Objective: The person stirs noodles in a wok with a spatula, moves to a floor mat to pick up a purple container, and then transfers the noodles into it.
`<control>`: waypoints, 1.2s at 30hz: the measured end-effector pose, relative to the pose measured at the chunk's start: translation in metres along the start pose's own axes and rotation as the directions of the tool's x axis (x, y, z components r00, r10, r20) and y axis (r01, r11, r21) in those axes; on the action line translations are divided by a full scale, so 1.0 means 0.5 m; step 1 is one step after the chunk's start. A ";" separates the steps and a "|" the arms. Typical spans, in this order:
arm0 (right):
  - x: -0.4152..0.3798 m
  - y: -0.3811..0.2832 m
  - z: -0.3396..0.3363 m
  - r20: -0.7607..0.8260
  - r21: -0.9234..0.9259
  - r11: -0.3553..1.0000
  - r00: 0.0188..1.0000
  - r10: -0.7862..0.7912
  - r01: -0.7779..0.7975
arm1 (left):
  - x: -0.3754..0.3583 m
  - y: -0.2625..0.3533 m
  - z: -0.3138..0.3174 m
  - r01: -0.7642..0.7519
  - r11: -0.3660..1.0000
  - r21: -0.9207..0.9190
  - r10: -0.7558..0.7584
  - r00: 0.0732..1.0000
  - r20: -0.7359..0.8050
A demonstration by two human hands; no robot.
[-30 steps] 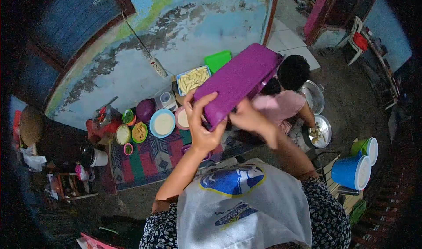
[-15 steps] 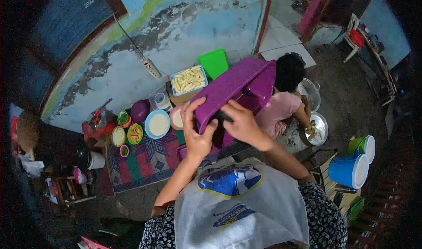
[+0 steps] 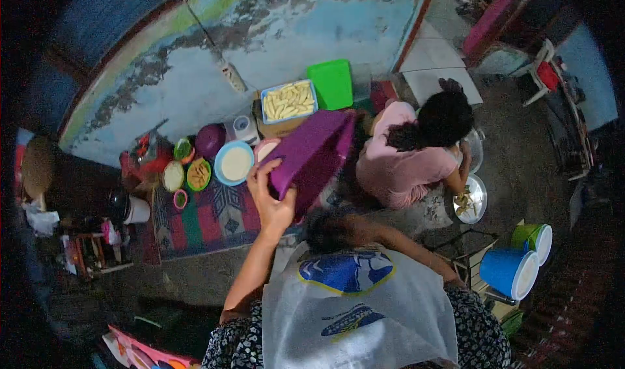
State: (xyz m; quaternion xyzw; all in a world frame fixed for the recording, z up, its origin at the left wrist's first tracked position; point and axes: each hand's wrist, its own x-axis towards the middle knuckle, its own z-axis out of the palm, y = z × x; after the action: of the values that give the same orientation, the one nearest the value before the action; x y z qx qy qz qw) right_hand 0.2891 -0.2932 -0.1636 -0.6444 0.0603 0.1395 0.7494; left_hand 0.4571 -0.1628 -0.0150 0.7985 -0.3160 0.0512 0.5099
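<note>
My left hand [image 3: 272, 203] grips the near left corner of a purple tub [image 3: 314, 149], its thumb on the rim. The tub is tilted up on its side in front of me. Low and close to my apron [image 3: 351, 304], my right hand [image 3: 325, 229] is dark and blurred, so its fingers cannot be made out. It is below the tub and apart from it. Behind the tub stand a tray of pale peeled pieces [image 3: 289, 102] and a green lid [image 3: 330, 84].
Left on the patterned mat [image 3: 215, 212] are a blue bowl of white liquid [image 3: 234, 163] and several small bowls. A person in pink [image 3: 410, 160] sits at the right, reaching toward a metal basin [image 3: 470, 199]. Blue bucket [image 3: 509, 272] at lower right.
My right hand has come away from the tub and dropped toward my apron. The tub has shifted left and tilted more steeply. More of the person in pink shows.
</note>
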 end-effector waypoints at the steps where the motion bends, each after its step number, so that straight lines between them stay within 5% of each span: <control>1: -0.028 -0.017 0.024 0.030 -0.268 0.956 0.993 -0.117 0.120 | -0.005 -0.033 -0.009 0.026 0.998 0.055 -0.025 1.000 -0.018; 2: -0.052 -0.020 0.045 0.095 -0.503 0.832 0.972 -0.216 0.234 | -0.006 -0.066 -0.022 0.072 0.991 0.116 -0.070 0.997 -0.020; 3: -0.078 0.017 0.054 0.115 -0.482 0.848 0.976 -0.187 0.219 | -0.011 -0.097 -0.033 0.137 0.985 0.108 -0.136 0.991 -0.021; 5: -0.104 0.089 0.053 -0.148 -0.268 0.935 0.969 0.198 -0.232 | -0.037 -0.187 -0.048 0.299 0.952 0.068 -0.298 0.954 -0.034; 6: -0.103 0.070 0.054 -0.114 -0.262 0.932 0.967 0.227 -0.250 | -0.069 -0.264 -0.046 0.484 0.867 -0.120 -0.488 0.873 -0.002; 8: -0.091 -0.003 0.053 -0.163 -0.469 0.675 0.807 0.568 -0.570 | -0.135 -0.354 -0.036 0.631 0.736 -0.247 -0.644 0.764 0.034; 9: -0.104 0.121 0.056 -0.244 -0.633 0.434 0.697 0.675 -0.642 | -0.173 -0.392 -0.027 0.658 0.713 -0.240 -0.676 0.737 0.011; 11: -0.142 0.369 0.060 -0.243 -0.498 0.484 0.651 0.719 -0.720 | -0.247 -0.463 -0.012 0.882 0.379 -0.281 -0.843 0.454 0.288; 12: -0.159 0.489 0.062 -0.243 -0.426 0.500 0.628 0.740 -0.754 | -0.293 -0.496 0.014 0.834 0.472 -0.287 -0.787 0.545 0.289; 13: -0.147 0.504 0.061 -0.219 -0.283 0.521 0.583 0.782 -0.805 | -0.454 -0.642 0.058 0.472 0.439 -0.764 -0.438 0.855 0.276; 14: -0.128 0.508 0.060 -0.181 -0.131 0.520 0.536 0.824 -0.844 | -0.407 -0.574 0.073 0.856 0.371 -0.360 -0.760 0.502 0.412; 15: -0.115 0.526 0.062 -0.151 -0.006 0.491 0.487 0.860 -0.871 | -0.461 -0.625 0.104 0.916 0.138 -0.378 -0.745 0.348 0.570; 17: -0.091 0.584 0.058 -0.132 0.156 0.419 0.401 0.906 -0.895 | -0.511 -0.624 0.177 0.735 0.105 -0.670 -0.631 0.570 0.527; 18: -0.082 0.623 0.057 -0.134 0.218 0.382 0.360 0.923 -0.898 | -0.539 -0.652 0.209 0.745 0.094 -0.661 -0.646 0.550 0.529; 20: -0.067 0.698 0.045 -0.140 0.327 0.316 0.285 0.948 -0.891 | -0.586 -0.713 0.272 0.935 -0.070 -0.348 -0.801 0.155 0.578; 24: -0.042 0.848 -0.003 -0.148 0.471 0.221 0.170 0.974 -0.854 | -0.616 -0.792 0.375 0.945 -0.129 -0.301 -0.754 0.104 0.649; 26: -0.015 0.892 -0.027 -0.142 0.520 0.174 0.117 0.983 -0.836 | -0.612 -0.842 0.409 0.976 0.131 -0.172 -0.758 0.211 0.618; 27: 0.010 0.904 -0.036 -0.135 0.518 0.162 0.107 0.985 -0.840 | -0.648 -0.895 0.439 0.979 0.120 -0.167 -0.761 0.199 0.618; 29: 0.073 0.875 -0.046 -0.063 0.758 0.075 0.042 0.997 -0.648 | -0.789 -1.019 0.505 0.839 -0.186 -0.512 -0.640 0.292 0.711; 30: 0.062 0.945 -0.058 -0.059 0.757 0.066 0.032 0.998 -0.650 | -0.795 -1.051 0.515 0.838 -0.195 -0.509 -0.642 0.284 0.712; 32: 0.018 1.129 -0.096 -0.291 0.737 0.462 0.385 0.876 -0.494 | -0.792 -1.112 0.519 0.826 -0.332 -0.456 -0.940 -0.248 0.234; 36: 0.150 1.069 -0.115 -0.334 0.723 0.592 0.571 0.750 -0.355 | -0.823 -1.207 0.530 0.821 -0.394 -0.414 -0.894 -0.447 -0.035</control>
State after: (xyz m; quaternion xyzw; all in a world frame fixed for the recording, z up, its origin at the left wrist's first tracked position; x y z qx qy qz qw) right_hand 0.2124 -0.2700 -0.7005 -0.3319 0.5490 0.1383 0.7545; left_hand 0.4021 -0.0319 -0.7793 0.6159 0.5902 -0.2758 0.4431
